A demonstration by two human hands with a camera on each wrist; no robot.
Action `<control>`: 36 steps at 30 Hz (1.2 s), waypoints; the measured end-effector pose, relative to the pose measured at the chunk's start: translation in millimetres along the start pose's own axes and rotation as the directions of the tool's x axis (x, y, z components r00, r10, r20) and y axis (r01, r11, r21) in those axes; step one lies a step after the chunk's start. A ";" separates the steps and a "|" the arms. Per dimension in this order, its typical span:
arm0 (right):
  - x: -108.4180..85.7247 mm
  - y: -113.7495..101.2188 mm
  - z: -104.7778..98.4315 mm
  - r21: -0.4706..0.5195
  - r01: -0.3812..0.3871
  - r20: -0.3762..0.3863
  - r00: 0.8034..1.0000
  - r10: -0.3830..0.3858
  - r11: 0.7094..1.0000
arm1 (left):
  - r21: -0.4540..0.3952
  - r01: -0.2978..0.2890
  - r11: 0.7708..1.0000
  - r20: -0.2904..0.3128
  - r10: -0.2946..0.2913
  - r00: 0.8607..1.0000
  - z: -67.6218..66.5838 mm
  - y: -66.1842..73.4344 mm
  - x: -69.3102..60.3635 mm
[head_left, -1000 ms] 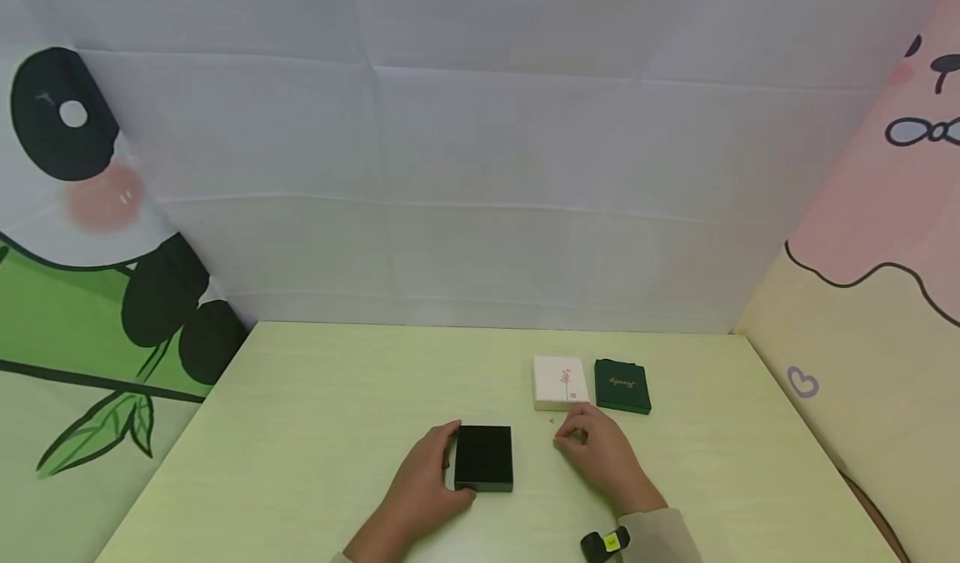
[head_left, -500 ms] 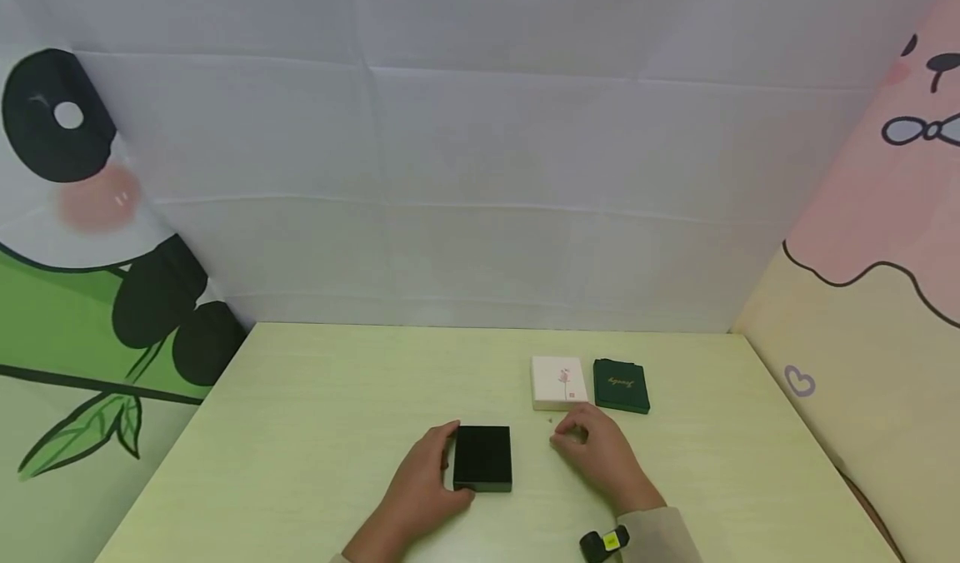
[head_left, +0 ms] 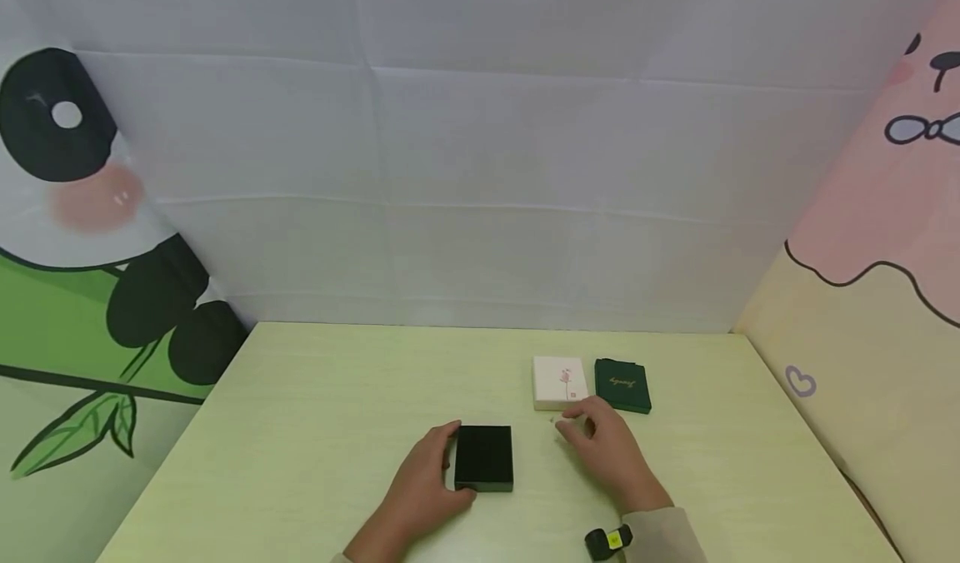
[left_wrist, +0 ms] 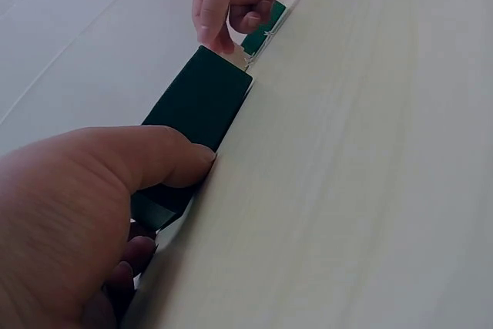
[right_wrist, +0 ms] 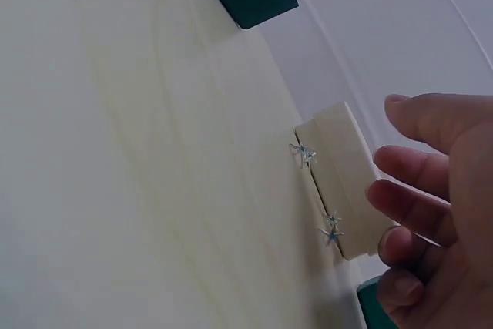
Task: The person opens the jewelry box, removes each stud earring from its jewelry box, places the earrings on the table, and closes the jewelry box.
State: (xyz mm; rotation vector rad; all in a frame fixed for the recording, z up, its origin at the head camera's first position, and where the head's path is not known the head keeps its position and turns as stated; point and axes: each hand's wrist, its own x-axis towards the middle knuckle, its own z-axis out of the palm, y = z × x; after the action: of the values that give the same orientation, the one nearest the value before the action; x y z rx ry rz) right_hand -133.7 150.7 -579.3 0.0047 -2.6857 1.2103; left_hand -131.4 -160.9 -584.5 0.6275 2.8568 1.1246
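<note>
My left hand (head_left: 426,492) grips a small dark box (head_left: 483,456) by its left side, fingers at the far corner and thumb at the near one. The box looks black in the head view and dark green in the left wrist view (left_wrist: 199,94). My right hand (head_left: 609,446) hovers just in front of a white box (head_left: 558,382) with a pink flower print. Its thumb and fingers (right_wrist: 408,161) stand apart with nothing visible between them. Small star-shaped pieces (right_wrist: 331,234) lie on the table along the white box's near side, by the right fingertips.
A dark green pouch or flat case (head_left: 622,386) with gold lettering lies right of the white box. The pale yellow table (head_left: 360,380) ends at a white cloth backdrop (head_left: 480,171). Printed cartoon panels flank it left and right (head_left: 862,338).
My right hand has moved slightly forward and to the right, and its thumb and index finger have parted. The left hand and the dark box stay in place.
</note>
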 end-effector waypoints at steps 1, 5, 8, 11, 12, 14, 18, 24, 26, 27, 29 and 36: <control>-0.3 -0.7 -1.5 0.002 0.000 -0.005 1.000 0.000 1.000 | -0.001 0.003 1.000 0.002 -0.003 1.000 -0.4 0.1 -0.1; -1.8 -4.3 -8.9 0.003 0.011 -0.032 0.999 -0.011 1.000 | -0.008 0.010 1.000 0.008 -0.010 1.000 -1.8 0.5 -1.0; -2.3 -6.4 -15.0 -0.008 0.031 -0.051 0.998 -0.031 0.999 | -0.013 0.011 1.000 0.008 -0.011 1.000 -1.9 0.1 -1.0; -2.3 -6.2 -20.3 -0.011 0.044 -0.062 0.997 -0.045 0.999 | -0.015 0.011 1.000 0.006 -0.011 1.000 -1.6 -0.4 -0.9; -2.4 -5.5 -22.1 -0.012 0.047 -0.063 0.997 -0.048 0.999 | -0.016 0.015 1.000 0.002 -0.015 1.000 -1.4 -0.5 -1.0; -2.2 -3.3 -25.8 -0.014 0.058 -0.065 0.996 -0.058 0.998 | -0.018 0.020 1.000 -0.002 -0.020 1.000 -1.4 -1.0 -1.2; 0.2 4.4 -37.1 -0.041 0.087 -0.076 0.993 -0.089 0.995 | -0.023 0.020 1.000 -0.007 -0.020 1.000 -2.2 -1.6 -1.6; 0.7 21.3 -62.3 -0.169 0.105 -0.083 0.989 -0.120 0.980 | -0.017 0.013 1.000 0.013 -0.012 1.000 -7.5 0.3 -6.1; -1.2 25.3 -71.2 -0.199 0.087 -0.081 0.991 -0.105 0.976 | -0.020 0.009 1.000 0.019 -0.008 1.000 -8.3 0.0 -8.1; -2.3 26.5 -75.6 -0.216 0.072 -0.079 0.993 -0.091 0.974 | -0.021 0.007 1.000 0.021 -0.007 1.000 -8.9 -0.1 -9.2; -3.6 28.7 -82.7 -0.250 0.037 -0.077 0.995 -0.058 0.968 | -0.022 0.004 1.000 0.024 -0.004 1.000 -10.1 -0.3 -11.4; -7.4 27.8 -92.9 -0.347 -0.055 -0.061 0.998 0.036 0.936 | -0.020 -0.006 1.000 0.034 0.007 0.999 -15.4 -1.3 -19.2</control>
State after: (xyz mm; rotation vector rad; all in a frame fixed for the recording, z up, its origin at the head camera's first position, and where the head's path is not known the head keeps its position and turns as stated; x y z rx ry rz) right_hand -112.3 237.6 -541.2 -0.1395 -2.8257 0.7165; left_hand -116.5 -178.9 -576.6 0.6493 2.8133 1.1308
